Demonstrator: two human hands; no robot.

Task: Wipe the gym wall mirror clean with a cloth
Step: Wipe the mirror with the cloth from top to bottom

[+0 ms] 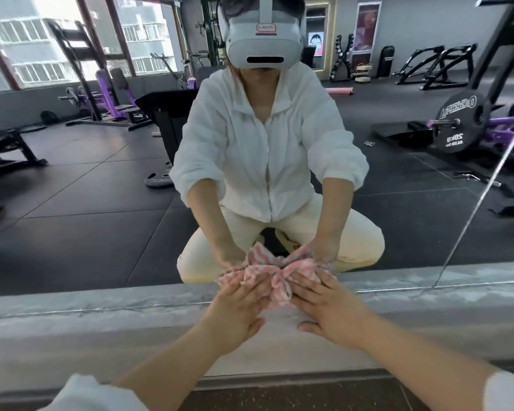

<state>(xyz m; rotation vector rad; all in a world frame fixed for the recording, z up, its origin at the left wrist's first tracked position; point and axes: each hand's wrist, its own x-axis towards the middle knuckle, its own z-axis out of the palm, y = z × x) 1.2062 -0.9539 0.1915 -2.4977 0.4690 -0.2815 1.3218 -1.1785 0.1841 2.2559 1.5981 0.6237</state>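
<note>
A large wall mirror [101,188] fills the view and reflects a crouching person in white clothes. A pink and white striped cloth [278,281] is bunched against the mirror's bottom edge, just above the grey ledge [101,315]. My left hand [239,304] presses the cloth's left side with straight fingers. My right hand [328,305] presses its right side the same way, thumb spread out. Both forearms reach forward from the lower corners. The cloth's reflection meets the cloth at the glass.
A vertical seam [472,209] between mirror panels runs at the right. The reflection shows black rubber flooring, purple weight machines, a 20 kg plate and windows. A dark speckled floor strip [294,396] lies below the ledge.
</note>
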